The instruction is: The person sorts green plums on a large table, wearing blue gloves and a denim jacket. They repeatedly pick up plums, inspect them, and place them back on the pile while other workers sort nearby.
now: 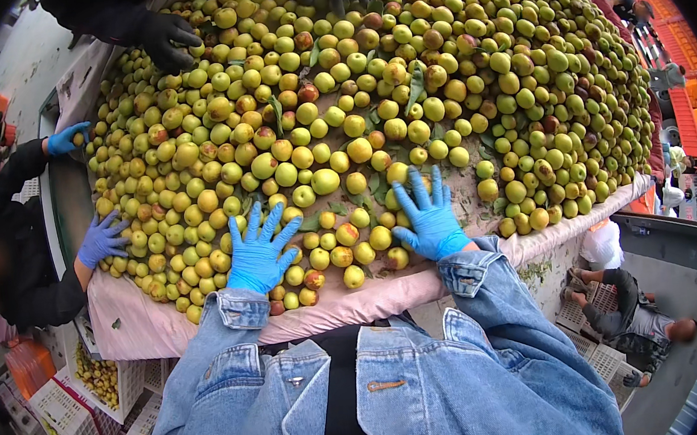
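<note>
A broad heap of jujubes (325, 181), round and yellow-green with red-brown patches, covers a table lined with pale pink cloth (350, 307). Both my hands wear blue gloves and reach over the near edge. My left hand (260, 252) lies palm down on the jujubes, fingers spread, holding nothing. To its right, my right hand (429, 213) is spread out too, its fingertips at the fruit beside a bared patch of cloth (471, 195). Several loose jujubes sit between the two hands. What lies under my palms is hidden.
Green leaves (415, 85) are mixed into the heap. At the far side a co-worker's black-gloved hands (169, 40) touch the fruit; another's purple-gloved hand (102, 240) rests at the left edge. White crates (66, 413) stand lower left. A person (635, 314) sits at lower right.
</note>
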Demonstrator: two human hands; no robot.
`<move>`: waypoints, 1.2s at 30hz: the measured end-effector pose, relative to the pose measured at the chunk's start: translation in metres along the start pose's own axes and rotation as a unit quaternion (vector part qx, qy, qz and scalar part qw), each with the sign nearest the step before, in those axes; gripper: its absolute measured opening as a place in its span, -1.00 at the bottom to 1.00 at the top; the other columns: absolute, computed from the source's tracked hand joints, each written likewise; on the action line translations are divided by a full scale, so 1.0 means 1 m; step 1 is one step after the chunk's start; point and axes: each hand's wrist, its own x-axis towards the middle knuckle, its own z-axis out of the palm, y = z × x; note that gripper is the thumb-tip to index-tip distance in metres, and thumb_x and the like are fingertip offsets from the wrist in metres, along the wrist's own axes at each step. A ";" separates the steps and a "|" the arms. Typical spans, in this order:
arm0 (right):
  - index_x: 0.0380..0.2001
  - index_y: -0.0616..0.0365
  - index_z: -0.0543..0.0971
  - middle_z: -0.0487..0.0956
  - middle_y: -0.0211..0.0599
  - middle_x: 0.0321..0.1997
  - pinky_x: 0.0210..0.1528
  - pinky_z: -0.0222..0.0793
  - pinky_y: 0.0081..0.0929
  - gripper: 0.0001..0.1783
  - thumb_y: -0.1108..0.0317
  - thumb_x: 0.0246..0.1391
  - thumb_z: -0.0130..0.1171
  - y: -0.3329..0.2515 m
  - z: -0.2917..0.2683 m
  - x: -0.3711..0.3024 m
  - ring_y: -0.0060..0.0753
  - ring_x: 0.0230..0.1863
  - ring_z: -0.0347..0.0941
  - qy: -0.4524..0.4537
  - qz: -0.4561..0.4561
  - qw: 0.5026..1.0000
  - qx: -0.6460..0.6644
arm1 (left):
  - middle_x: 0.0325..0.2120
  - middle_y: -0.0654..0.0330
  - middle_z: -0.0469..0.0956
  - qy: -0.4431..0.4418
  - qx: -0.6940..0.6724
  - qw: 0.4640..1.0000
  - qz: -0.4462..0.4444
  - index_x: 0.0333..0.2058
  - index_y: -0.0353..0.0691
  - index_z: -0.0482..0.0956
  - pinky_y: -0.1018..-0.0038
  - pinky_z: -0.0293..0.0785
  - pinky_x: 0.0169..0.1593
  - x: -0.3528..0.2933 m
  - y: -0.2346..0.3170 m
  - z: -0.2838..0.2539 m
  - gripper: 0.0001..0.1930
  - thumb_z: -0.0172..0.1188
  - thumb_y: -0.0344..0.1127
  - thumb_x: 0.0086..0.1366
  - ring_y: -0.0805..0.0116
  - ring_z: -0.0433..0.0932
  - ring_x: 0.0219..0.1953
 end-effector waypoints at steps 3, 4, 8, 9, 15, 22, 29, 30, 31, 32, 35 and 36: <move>0.31 -0.28 0.05 -0.19 -0.11 0.43 0.22 -0.29 0.45 -0.16 -0.14 -0.02 0.08 -0.025 0.007 -0.009 0.14 0.42 -0.33 -0.044 -0.197 0.979 0.029 | 0.34 0.19 -0.14 -0.017 0.048 0.994 -0.094 0.27 0.33 0.05 -0.27 -0.36 0.23 -0.025 -0.038 0.005 -0.35 0.01 0.07 0.21 0.03 -0.17 0.36; 0.31 -0.22 0.07 -0.12 -0.02 0.40 0.26 -0.16 0.30 -0.14 -0.08 -0.05 0.14 -0.028 -0.004 -0.012 0.14 0.39 -0.19 -0.047 -0.204 0.974 0.089 | 0.34 0.21 -0.17 -0.012 0.100 0.986 -0.130 0.28 0.36 0.01 -0.29 -0.34 0.22 -0.027 -0.045 0.002 -0.34 0.00 0.08 0.22 0.08 -0.17 0.36; 0.22 -0.04 0.21 0.26 0.00 0.20 0.10 0.27 -0.22 -0.20 0.28 -0.14 0.27 0.020 -0.050 -0.021 0.08 0.10 0.28 0.119 -0.060 0.979 0.154 | 0.36 0.19 -0.28 -0.054 0.048 0.945 -0.320 0.31 0.27 -0.08 -0.27 -0.34 0.23 -0.064 -0.069 -0.017 -0.28 0.02 0.07 0.22 0.09 -0.28 0.38; 0.18 -0.04 0.27 0.37 -0.03 0.11 0.00 0.33 -0.23 -0.30 0.25 -0.09 0.24 0.041 -0.050 -0.028 0.00 0.01 0.37 0.048 -0.013 0.981 0.189 | 0.36 0.17 -0.28 -0.017 0.038 0.955 -0.294 0.31 0.24 -0.08 -0.27 -0.36 0.23 -0.071 -0.064 -0.015 -0.26 0.04 0.07 0.20 0.08 -0.28 0.38; -0.11 -0.04 0.49 0.59 -0.17 -0.35 -0.20 0.41 -0.20 -0.55 0.13 -0.13 0.24 0.016 -0.011 -0.025 -0.06 -0.26 0.51 -0.157 -0.047 0.967 0.197 | 0.35 0.20 -0.21 -0.118 -0.051 0.989 -0.078 0.27 0.30 0.07 -0.31 -0.38 0.21 -0.067 0.029 -0.032 -0.23 0.14 0.12 0.08 0.00 -0.26 0.37; -0.02 -0.09 0.46 0.54 -0.16 -0.28 -0.18 0.41 -0.16 -0.47 0.12 -0.14 0.26 0.017 -0.020 -0.037 -0.03 -0.22 0.49 0.001 -0.180 0.974 0.138 | 0.35 0.26 -0.20 -0.146 -0.022 0.963 -0.227 0.28 0.35 0.00 -0.26 -0.27 0.23 -0.096 -0.003 -0.019 -0.19 0.21 -0.08 0.08 0.02 -0.18 0.36; 0.01 -0.01 0.46 0.57 -0.08 -0.14 -0.05 0.39 -0.26 -0.48 0.16 -0.08 0.22 0.020 -0.019 -0.036 -0.06 -0.09 0.48 -0.237 -0.129 0.943 0.195 | 0.34 0.15 -0.16 -0.011 -0.125 0.977 -0.171 0.27 0.24 0.07 -0.19 -0.25 0.25 -0.045 0.039 -0.033 -0.28 0.14 -0.08 0.15 0.03 -0.13 0.35; 0.04 -0.01 0.45 0.56 -0.07 -0.12 -0.03 0.38 -0.26 -0.47 0.19 -0.07 0.22 0.010 -0.024 -0.035 -0.06 -0.08 0.48 -0.209 -0.179 0.924 0.264 | 0.33 0.14 -0.16 -0.026 -0.124 0.985 -0.116 0.27 0.25 0.08 -0.19 -0.26 0.25 -0.033 0.054 -0.036 -0.31 0.12 -0.06 0.16 0.04 -0.13 0.35; 0.06 -0.06 0.42 0.52 -0.08 -0.09 -0.01 0.36 -0.25 -0.45 0.19 -0.08 0.23 0.008 -0.022 -0.029 -0.05 -0.07 0.46 -0.135 -0.194 0.915 0.326 | 0.34 0.18 -0.15 -0.044 -0.116 0.989 -0.076 0.27 0.27 0.08 -0.19 -0.26 0.25 -0.020 0.070 -0.038 -0.31 0.11 -0.03 0.16 0.05 -0.14 0.35; 0.09 -0.11 0.40 0.49 -0.10 -0.05 0.01 0.35 -0.24 -0.42 0.20 -0.08 0.23 0.009 -0.021 -0.023 -0.04 -0.06 0.44 -0.062 -0.208 0.898 0.384 | 0.34 0.22 -0.13 -0.054 -0.088 0.994 -0.027 0.27 0.29 0.07 -0.21 -0.24 0.24 -0.012 0.079 -0.031 -0.32 0.10 0.00 0.17 0.06 -0.16 0.36; 0.11 -0.12 0.39 0.18 -0.09 0.28 0.22 -0.01 0.08 -0.41 0.19 -0.07 0.21 0.037 -0.033 0.010 0.08 0.29 0.03 0.208 -0.080 0.967 0.121 | 0.16 0.19 0.21 -0.071 -0.112 0.991 0.027 0.18 0.23 0.26 -0.10 -0.10 0.25 -0.009 0.084 -0.031 -0.44 0.10 -0.01 0.18 0.08 0.05 0.28; 0.11 -0.13 0.39 0.13 -0.07 0.31 0.23 -0.10 0.20 -0.44 0.15 -0.04 0.17 0.043 -0.026 0.022 0.11 0.34 -0.06 0.221 -0.008 0.973 0.072 | 0.06 0.18 0.35 -0.051 -0.125 0.990 0.043 0.13 0.20 0.35 -0.02 -0.01 0.24 -0.005 0.075 -0.036 -0.50 0.11 -0.04 0.17 0.09 0.19 0.21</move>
